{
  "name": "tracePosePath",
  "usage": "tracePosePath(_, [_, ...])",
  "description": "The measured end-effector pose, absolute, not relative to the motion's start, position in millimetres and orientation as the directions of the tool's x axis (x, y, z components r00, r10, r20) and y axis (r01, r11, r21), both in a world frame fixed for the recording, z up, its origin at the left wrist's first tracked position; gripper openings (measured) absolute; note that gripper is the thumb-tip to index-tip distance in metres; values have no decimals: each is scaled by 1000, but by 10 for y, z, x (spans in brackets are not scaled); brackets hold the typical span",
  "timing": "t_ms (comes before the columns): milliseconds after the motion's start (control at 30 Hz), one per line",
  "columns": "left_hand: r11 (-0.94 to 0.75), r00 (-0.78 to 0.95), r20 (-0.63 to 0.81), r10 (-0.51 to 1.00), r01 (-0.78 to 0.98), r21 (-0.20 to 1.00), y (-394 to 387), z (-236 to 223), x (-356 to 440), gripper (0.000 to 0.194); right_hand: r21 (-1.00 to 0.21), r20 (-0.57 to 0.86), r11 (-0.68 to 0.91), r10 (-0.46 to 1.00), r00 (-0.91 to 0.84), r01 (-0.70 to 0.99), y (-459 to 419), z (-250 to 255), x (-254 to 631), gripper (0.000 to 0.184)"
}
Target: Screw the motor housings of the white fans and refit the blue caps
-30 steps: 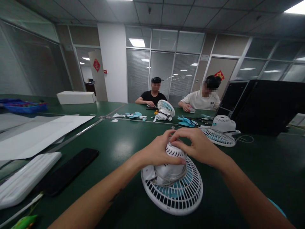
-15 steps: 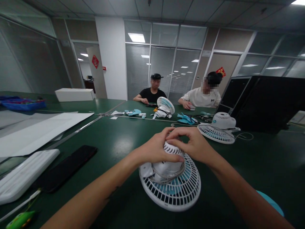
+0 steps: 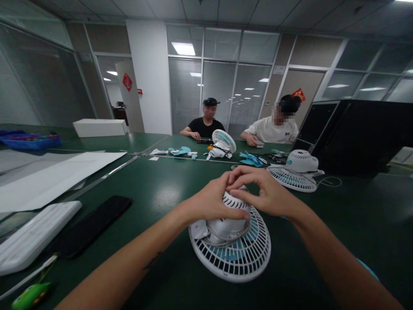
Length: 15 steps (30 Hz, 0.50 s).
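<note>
A white fan lies grille-down on the green table, pale blue blades showing through its ribs. My left hand is closed around the slotted motor housing, thumb along the near side. At the top of the housing, my right hand has its thumb and fingers curled together in a pinch. Whatever is between those fingertips is too hidden to make out. A cord loops around the base of the housing, next to a white bracket at its left.
A second fan lies at right, before a black computer case. A third fan and blue blades are farther back, near two seated people. A black phone, white keyboard and papers lie left.
My right hand and forearm have shifted slightly to the right, with the fingers still at the top of the housing. My left hand keeps its hold, and the fan stays in place.
</note>
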<state>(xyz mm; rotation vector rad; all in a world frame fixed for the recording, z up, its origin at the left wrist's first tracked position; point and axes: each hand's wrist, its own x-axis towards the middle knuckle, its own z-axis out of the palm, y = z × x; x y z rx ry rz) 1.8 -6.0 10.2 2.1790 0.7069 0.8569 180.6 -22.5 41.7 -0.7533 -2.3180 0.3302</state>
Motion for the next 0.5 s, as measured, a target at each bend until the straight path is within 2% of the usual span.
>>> tracePosePath(133, [-598, 590, 353, 726, 290, 747, -53, 102, 9, 99, -404, 543, 820, 572, -614, 406, -245, 411, 1817, 24])
tracePosePath(200, [-586, 586, 337, 737, 304, 751, -52, 104, 5, 103, -411, 544, 821, 570, -615, 397, -243, 397, 1807, 24])
tracePosePath(500, [-621, 616, 381, 689, 232, 749, -41, 105, -12, 87, -398, 524, 789, 615, -589, 468, -244, 402, 1801, 11])
